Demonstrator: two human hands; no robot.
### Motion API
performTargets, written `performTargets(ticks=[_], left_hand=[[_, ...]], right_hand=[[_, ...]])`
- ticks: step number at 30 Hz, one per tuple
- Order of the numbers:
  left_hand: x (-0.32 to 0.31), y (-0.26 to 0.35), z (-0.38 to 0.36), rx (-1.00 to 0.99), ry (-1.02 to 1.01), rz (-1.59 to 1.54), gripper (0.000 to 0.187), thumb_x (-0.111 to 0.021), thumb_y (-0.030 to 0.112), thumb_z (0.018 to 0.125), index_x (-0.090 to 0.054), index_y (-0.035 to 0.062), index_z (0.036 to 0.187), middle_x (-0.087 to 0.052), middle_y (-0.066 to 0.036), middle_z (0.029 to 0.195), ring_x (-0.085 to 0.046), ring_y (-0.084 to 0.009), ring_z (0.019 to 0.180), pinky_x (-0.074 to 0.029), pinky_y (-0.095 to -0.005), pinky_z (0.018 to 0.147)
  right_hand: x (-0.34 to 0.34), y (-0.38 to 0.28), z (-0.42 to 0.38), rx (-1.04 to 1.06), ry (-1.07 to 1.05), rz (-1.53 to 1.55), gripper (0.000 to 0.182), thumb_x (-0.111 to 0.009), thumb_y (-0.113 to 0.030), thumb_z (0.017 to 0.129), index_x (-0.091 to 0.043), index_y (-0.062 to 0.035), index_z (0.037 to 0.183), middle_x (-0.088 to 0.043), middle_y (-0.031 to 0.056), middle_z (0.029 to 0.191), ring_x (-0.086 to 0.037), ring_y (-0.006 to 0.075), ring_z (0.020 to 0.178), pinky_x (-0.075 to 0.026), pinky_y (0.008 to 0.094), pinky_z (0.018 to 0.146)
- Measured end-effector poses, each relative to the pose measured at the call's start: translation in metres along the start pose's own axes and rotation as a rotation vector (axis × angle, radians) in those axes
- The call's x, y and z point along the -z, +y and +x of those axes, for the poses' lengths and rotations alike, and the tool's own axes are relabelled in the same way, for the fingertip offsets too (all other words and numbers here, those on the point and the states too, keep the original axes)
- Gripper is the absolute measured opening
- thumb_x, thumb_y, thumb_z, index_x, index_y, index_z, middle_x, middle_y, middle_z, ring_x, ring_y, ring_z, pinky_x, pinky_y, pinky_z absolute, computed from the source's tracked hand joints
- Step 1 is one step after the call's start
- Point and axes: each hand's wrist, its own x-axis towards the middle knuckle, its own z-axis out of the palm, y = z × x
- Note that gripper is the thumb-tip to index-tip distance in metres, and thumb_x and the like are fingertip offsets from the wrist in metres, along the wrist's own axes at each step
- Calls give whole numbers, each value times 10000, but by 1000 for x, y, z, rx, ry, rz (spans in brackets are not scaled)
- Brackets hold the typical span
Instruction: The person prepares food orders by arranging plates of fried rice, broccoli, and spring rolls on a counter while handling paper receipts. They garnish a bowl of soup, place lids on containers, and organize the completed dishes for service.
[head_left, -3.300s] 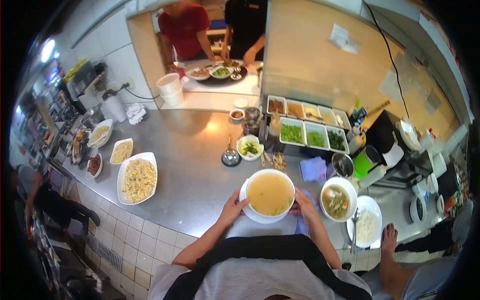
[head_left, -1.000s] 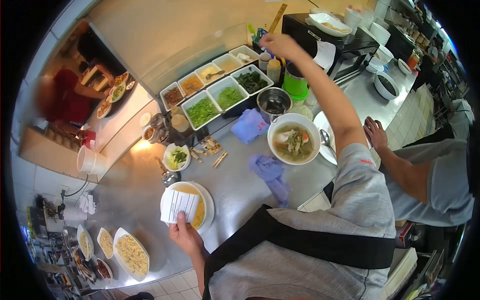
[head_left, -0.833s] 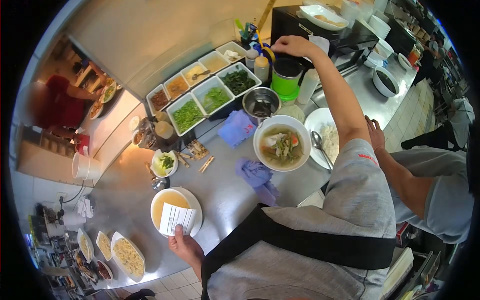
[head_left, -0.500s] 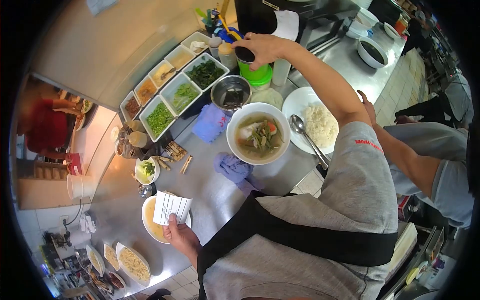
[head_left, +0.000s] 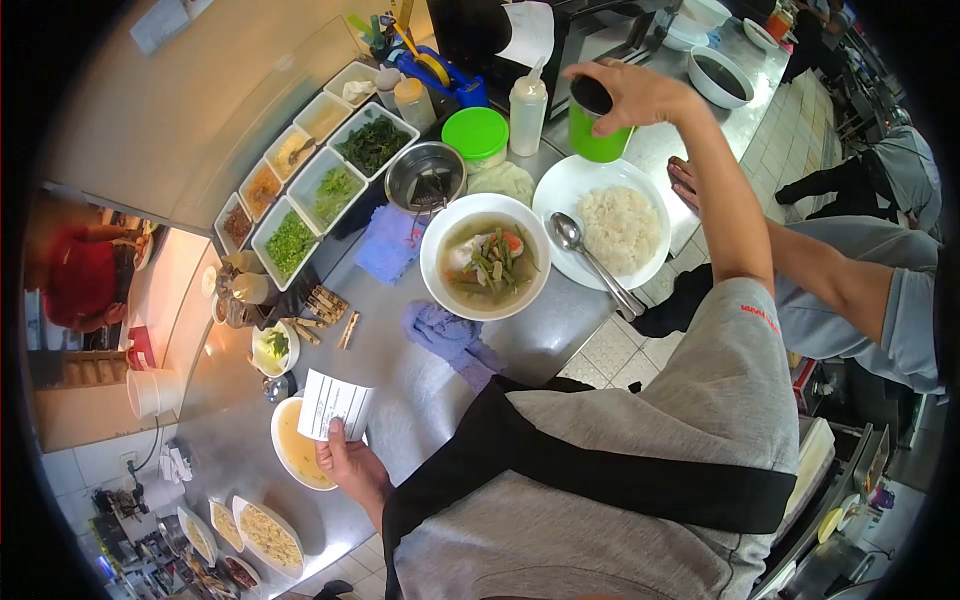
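Note:
My left hand (head_left: 352, 462) pinches a white printed slip of paper (head_left: 335, 402) above a bowl of yellow soup (head_left: 296, 440). At the upper right, my right hand (head_left: 635, 95) grips a green container (head_left: 598, 135) with a dark opening, just above the white plate of rice (head_left: 618, 228). A metal spoon (head_left: 590, 258) rests on that plate. Beside it is a white bowl of soup (head_left: 485, 257) with vegetables and what looks like egg. A green-lidded tub (head_left: 475, 135) and a clear squeeze bottle (head_left: 527, 112) stand left of the green container.
White trays of chopped greens (head_left: 290, 243) and other ingredients line the counter's back. Blue cloths (head_left: 450, 340), a metal bowl (head_left: 425, 177) and a small bowl (head_left: 275, 350) lie nearby. Oval dishes (head_left: 268, 535) are at lower left. A co-worker's forearm (head_left: 830, 265) reaches in at right.
My right hand has carried the green container rightward, away from the green-lidded tub to beside the rice plate. The squeeze bottle now shows fully. The view has shifted slightly.

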Motion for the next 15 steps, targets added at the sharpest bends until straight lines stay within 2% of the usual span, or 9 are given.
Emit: performTargets(ticks=[3,6,10,13,14,15], left_hand=[[-4,0,0,2,-34,18,243,-554,42,856,-588,-5,1092,-636,-113,1048,-605,-159,945,-449,-284,869],[-11,-1,0,-3,-45,26,232,-555,33,854,-597,-5,1079,-640,-109,1043,-603,-152,944,-438,-274,871],[-8,-7,2,9,-65,24,227,-553,15,850,-602,-10,1070,-640,-104,1044,-597,-143,947,-424,-262,877],[-12,-7,6,9,-71,18,218,-546,4,850,-607,-15,1058,-641,-104,1040,-594,-139,944,-419,-259,876],[-12,-8,7,2,-62,17,215,-543,1,850,-608,-17,1054,-641,-104,1038,-594,-138,942,-419,-259,875],[-12,-9,8,-4,-54,16,212,-541,-2,850,-609,-20,1050,-642,-105,1035,-593,-137,939,-418,-258,873]], right_hand=[[-55,54,20,-48,244,-9,830,-738,-323,577,-371,-228,1316,-539,215,1034,-561,378,963,-472,394,848],[-87,74,33,-126,281,-18,833,-756,-321,574,-380,-212,1309,-542,214,1043,-556,382,984,-469,395,859],[-97,74,38,-122,275,162,836,-764,-386,591,-393,-181,1312,-538,243,1111,-552,390,998,-455,401,884],[-89,65,33,-150,491,-325,735,-745,-429,627,-481,-164,1260,-555,250,1115,-580,363,965,-469,384,850],[-51,28,22,-180,311,-257,552,-689,-414,716,-572,-118,1167,-580,231,1105,-601,323,951,-488,352,807],[-37,2,18,-146,294,5,505,-668,-393,742,-584,-93,1139,-587,225,1098,-605,318,945,-492,353,797]])
